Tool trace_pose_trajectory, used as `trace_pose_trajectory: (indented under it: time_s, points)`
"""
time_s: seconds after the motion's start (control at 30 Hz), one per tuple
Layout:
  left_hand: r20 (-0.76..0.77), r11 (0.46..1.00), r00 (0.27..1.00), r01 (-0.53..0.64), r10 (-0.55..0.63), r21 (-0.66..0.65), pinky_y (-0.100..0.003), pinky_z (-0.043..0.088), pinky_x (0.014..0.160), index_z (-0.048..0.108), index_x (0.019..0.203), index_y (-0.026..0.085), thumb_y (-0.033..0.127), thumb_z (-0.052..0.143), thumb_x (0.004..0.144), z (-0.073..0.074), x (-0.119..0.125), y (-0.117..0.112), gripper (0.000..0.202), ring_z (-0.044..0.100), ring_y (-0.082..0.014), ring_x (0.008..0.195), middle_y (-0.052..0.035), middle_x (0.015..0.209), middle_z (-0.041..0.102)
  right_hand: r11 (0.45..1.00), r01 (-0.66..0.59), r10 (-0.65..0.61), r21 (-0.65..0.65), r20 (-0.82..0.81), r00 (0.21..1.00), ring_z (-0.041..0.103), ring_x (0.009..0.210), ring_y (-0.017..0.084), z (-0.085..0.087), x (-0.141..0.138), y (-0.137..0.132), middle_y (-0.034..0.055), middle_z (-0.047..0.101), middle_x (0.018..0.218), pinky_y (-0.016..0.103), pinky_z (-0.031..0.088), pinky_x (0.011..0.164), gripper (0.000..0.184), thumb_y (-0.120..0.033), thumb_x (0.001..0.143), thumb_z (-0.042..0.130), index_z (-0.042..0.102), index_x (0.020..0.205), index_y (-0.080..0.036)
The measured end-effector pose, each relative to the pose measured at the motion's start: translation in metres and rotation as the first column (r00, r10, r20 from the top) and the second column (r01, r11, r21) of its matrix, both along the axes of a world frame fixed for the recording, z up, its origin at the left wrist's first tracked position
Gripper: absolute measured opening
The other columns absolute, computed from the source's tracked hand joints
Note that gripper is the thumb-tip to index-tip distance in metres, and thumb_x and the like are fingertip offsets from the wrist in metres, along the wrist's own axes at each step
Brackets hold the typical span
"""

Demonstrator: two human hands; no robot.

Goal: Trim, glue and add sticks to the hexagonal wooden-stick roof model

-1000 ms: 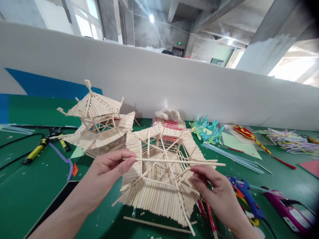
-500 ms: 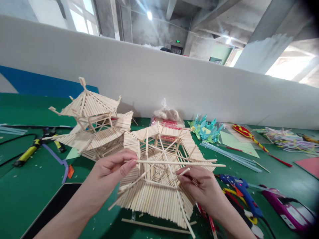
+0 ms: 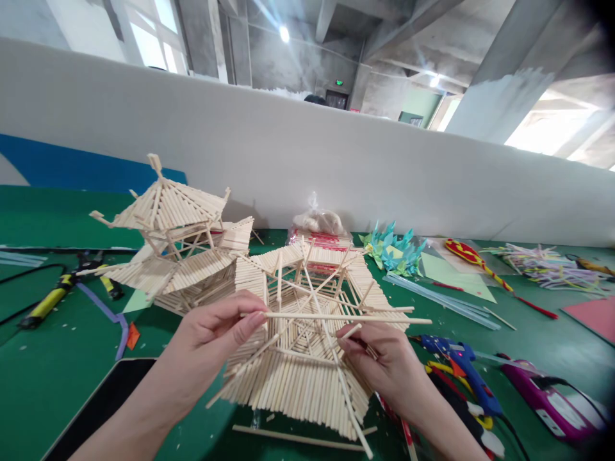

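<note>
A hexagonal roof frame [image 3: 298, 378] built of thin wooden sticks lies on the green table [image 3: 48, 358] in front of me. My left hand [image 3: 211, 339] pinches the left end of a long wooden stick [image 3: 346, 317] held level across the frame. My right hand [image 3: 384, 365] is closed on a short stick [image 3: 353, 331] at the frame's right side, just under the long stick. A finished stick pavilion [image 3: 173, 243] with a peaked roof stands behind and to the left.
A blue glue gun [image 3: 461, 365] and a purple tool [image 3: 548, 397] lie at the right. Yellow-handled pliers [image 3: 43, 307] and a cable lie at the left. A bag of sticks [image 3: 319, 230], paper flowers [image 3: 396, 253], straws and paper sheets line the white wall. A loose stick [image 3: 298, 438] lies near the front.
My right hand drew in to the left, from beneath the long stick's right part to the frame's right side, and now pinches a short stick. The left hand kept its hold.
</note>
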State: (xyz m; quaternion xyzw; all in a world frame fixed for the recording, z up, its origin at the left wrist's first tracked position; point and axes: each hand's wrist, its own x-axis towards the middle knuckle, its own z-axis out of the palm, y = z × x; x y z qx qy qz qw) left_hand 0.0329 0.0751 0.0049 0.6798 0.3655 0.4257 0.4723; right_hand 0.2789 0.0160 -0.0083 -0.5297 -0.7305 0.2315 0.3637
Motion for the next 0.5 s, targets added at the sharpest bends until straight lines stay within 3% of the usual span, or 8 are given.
trace_pose_trajectory:
  time_s: [0.37,0.5]
  points:
    - [-0.144,1.000,0.989,-0.008,0.008,0.004,-0.016,0.041,0.065,0.062,0.074,0.027,0.029,0.055,0.082,0.014,0.004,-0.004,0.011,0.052,-0.0105,0.074,0.0045,0.078,0.058,0.999,0.027,-0.026,0.043,-0.025,0.999,0.059,0.075,0.015,-0.004,0.000,-0.002,0.0045,0.067,0.080,0.026,0.045,0.069,0.016,-0.018,0.082,0.050,0.065,0.075,-0.017]
    - [-0.170,1.000,0.985,-0.017,0.015,-0.008,-0.017,0.041,0.065,0.062,0.075,0.028,0.030,0.056,0.082,0.011,0.004,-0.003,0.010,0.052,-0.0104,0.075,0.0048,0.081,0.058,0.995,0.099,-0.097,0.025,-0.057,0.994,0.056,0.066,0.013,0.000,0.001,-0.008,0.0030,0.061,0.072,0.025,0.044,0.060,0.014,-0.021,0.081,0.052,0.062,0.072,-0.016]
